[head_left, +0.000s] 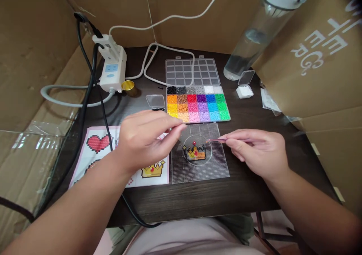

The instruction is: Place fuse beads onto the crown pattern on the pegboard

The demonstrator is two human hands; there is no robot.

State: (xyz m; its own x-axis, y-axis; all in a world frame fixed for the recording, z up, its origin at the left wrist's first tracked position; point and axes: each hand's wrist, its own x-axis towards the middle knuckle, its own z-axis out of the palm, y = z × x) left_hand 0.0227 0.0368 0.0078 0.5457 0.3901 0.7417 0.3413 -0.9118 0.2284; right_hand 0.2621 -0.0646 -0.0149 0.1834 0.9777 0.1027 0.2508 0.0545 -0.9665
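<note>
Right hand (254, 145): thumb and fingers closed around pink tweezers (220, 139), the tip at the right rim of a clear round plate (197, 165). Cannot tell whether the tip grips a bead; too small.

Left hand (143, 136): thumb and forefinger pinched tip to tip above the upper left of the clear pegboard (219, 169). Cannot tell whether anything sits between them.

Bead crown (197, 155) lies within the plate's outline, over the middle of the pegboard, just left of the tweezer tip.

Risks, as judged:
1. Knock. The tip stands near the crown's upper right; a sideways slip could topple beads there, if they are loose.
2. Shift. A nudge to the plate or pegboard could jar the whole crown.
3. Spill. The bead box (181, 71) stands open just beyond the left fingertips; a bump on its near edge could mix colours.
4. Snag. The black cable (105, 115) crosses the pattern sheet (98, 144) and passes behind the left forearm; a tug could drag the sheet.
</note>
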